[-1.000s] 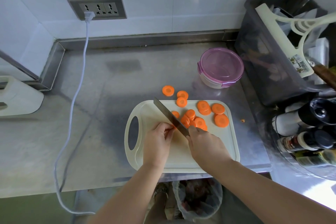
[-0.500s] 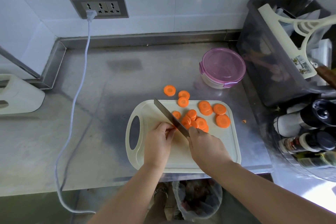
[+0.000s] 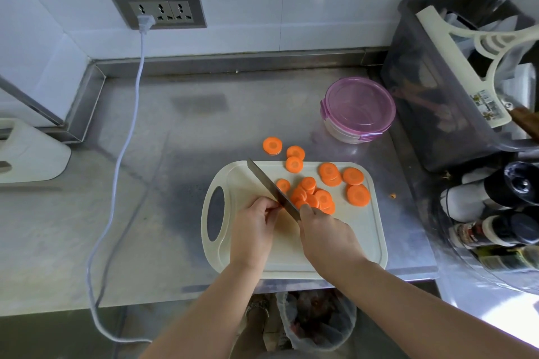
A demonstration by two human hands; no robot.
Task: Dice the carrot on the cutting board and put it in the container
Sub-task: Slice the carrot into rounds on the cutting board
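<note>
Three carrot slices (image 3: 272, 146) lay on the desk (image 3: 175, 154) past the cutting board's (image 3: 358, 242) far edge; more could be scattered. The knife (image 3: 268, 188) was gripped by the right hand (image 3: 326, 237); the left hand (image 3: 253, 227), fingers (image 3: 267, 207) curled on a half-hidden stub (image 3: 281, 207) against the blade, could be nicked.

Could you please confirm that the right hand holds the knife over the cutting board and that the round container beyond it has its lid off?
Not quite: in the head view the container has its purple lid on. The right hand does hold the knife over the cutting board.
</note>
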